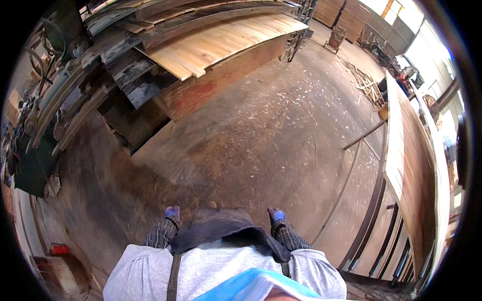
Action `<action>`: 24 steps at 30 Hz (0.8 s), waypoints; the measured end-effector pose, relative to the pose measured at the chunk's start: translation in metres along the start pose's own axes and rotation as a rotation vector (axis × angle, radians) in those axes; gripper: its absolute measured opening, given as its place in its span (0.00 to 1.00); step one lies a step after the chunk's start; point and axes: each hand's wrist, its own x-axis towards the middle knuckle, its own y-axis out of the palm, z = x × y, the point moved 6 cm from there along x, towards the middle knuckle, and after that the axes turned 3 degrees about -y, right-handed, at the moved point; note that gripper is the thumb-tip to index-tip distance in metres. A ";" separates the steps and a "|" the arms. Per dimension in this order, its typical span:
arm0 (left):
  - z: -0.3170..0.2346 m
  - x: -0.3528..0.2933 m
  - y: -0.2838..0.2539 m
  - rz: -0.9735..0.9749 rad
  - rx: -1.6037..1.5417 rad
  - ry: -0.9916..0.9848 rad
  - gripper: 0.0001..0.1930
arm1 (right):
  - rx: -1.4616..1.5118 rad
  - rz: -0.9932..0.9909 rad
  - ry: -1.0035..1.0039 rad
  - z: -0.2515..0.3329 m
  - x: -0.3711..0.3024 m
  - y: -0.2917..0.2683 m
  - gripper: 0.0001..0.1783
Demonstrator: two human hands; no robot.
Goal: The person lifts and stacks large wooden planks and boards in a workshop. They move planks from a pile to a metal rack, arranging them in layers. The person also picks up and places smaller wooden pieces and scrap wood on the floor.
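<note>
My left hand (172, 212) hangs in front of my body, dark with a patch of blue at the wrist, below a striped sleeve. At about the same height on the other side is my right hand (275, 214), also with blue at its wrist. Neither hand visibly holds or touches anything. Both are small and dark here, so how their fingers are bent does not show. Between them hangs a dark apron (221, 232) over my grey shirt (211, 261). The concrete floor (226, 150) lies beyond both hands.
Ahead to the left, a pale wood panel of joined strips (226, 42) lies on a machine bed (221, 78). Machinery with rollers (60, 115) fills the left side. At right, a large wooden panel (414, 165) leans on a metal rack (371, 226). Scrap sticks (364, 83) lie far right.
</note>
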 end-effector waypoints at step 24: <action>0.002 0.042 -0.088 -0.230 0.420 0.528 0.25 | 1.183 -0.194 -0.275 0.209 0.012 -0.092 0.22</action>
